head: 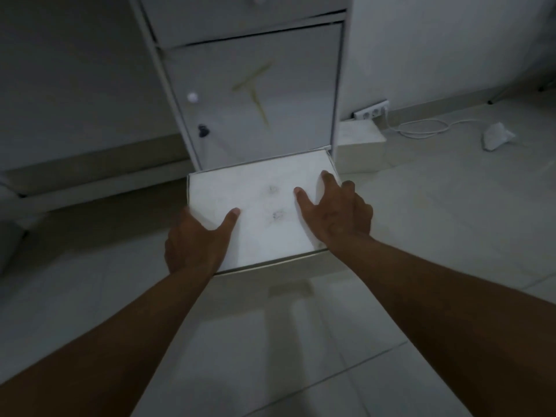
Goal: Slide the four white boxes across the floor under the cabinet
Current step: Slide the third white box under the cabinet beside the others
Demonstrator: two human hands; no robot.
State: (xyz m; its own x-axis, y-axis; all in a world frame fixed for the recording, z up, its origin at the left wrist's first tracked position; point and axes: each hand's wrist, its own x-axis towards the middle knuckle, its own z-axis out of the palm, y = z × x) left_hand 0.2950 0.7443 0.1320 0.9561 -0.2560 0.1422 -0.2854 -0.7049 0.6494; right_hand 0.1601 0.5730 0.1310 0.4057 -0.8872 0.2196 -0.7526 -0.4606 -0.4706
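Before the cabinet point(255, 94), both hands' grip holds the white box point(258, 206) lengthwise toward it.

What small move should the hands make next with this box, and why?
Probably push it straight forward. Both hands, left and right, grip the white box at its sides, and its far edge already meets the gap under the cabinet.

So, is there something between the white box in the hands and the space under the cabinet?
Nothing visible blocks it. The white box, held by the left hand and the right hand, already has its far edge at the foot of the cabinet. A second box sits off to the right, beside the cabinet. The gap itself is hidden.
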